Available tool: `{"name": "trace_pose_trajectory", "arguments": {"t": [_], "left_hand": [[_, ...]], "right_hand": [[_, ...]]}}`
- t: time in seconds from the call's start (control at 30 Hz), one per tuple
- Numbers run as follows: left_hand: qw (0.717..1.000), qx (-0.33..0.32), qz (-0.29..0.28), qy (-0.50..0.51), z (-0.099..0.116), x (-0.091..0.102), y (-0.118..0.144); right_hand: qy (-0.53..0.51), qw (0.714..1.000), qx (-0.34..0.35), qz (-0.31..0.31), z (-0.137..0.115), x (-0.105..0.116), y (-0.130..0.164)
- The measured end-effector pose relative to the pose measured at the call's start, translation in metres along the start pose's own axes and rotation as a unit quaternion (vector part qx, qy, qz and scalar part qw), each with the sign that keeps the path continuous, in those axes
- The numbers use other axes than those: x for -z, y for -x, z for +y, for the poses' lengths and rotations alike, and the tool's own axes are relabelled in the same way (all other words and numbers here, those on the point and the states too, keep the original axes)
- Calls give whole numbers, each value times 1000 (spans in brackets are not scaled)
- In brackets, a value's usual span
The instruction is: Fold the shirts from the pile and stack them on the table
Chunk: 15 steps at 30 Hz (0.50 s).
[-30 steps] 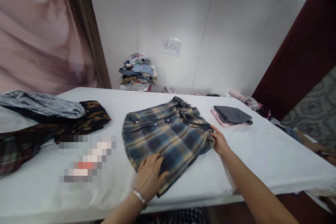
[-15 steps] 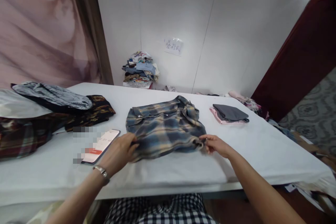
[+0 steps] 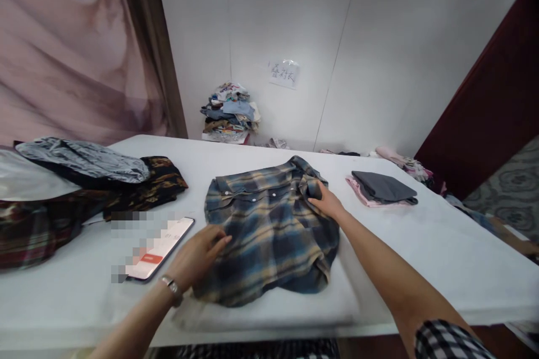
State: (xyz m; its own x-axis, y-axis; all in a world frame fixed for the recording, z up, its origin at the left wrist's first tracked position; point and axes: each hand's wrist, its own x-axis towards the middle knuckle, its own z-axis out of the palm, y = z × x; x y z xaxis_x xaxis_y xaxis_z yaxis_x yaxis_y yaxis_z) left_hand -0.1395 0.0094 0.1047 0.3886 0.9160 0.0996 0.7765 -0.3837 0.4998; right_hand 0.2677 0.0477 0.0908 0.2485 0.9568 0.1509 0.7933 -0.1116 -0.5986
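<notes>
A blue, tan and dark plaid shirt lies partly folded on the white table, its row of light buttons toward the far side and its collar at the far right. My right hand has its fingers closed on the collar area. Over the shirt's left side is my left hand, thumb and fingers apart and slightly bent, gripping no cloth that I can see. A bracelet circles the left wrist.
Left of the shirt, a phone lies on the white table. Several garments are heaped at the left. A folded grey garment rests on a pink one at the right. Beyond the table stands a clothes stack.
My right hand has left the shirt's near right corner and moved up to the collar. My left hand has let go of the near left edge. The near edge now spreads closer to me.
</notes>
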Motion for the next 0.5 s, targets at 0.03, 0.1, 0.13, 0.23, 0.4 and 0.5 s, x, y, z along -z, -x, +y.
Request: {"name": "trace_pose_trajectory", "arguments": {"t": [0.03, 0.1, 0.13, 0.23, 0.4, 0.5], "left_hand": [[999, 16, 18, -25, -4, 6, -15], [995, 47, 47, -80, -12, 14, -51], [991, 67, 53, -104, -16, 17, -71], [977, 139, 38, -157, -26, 17, -130], [960, 198, -31, -196, -37, 0, -195], [964, 168, -45, -199, -42, 9, -220]], "right_hand": [[25, 1000, -11, -4, -2, -5, -9], [71, 997, -39, 1, -1, -12, -27], [83, 995, -51, 8, 1, -14, -36], [37, 995, -86, 41, 13, -17, -61], [-78, 985, -117, 99, 49, -6, -94], [-153, 963, -123, 183, 76, 14, -110]]}}
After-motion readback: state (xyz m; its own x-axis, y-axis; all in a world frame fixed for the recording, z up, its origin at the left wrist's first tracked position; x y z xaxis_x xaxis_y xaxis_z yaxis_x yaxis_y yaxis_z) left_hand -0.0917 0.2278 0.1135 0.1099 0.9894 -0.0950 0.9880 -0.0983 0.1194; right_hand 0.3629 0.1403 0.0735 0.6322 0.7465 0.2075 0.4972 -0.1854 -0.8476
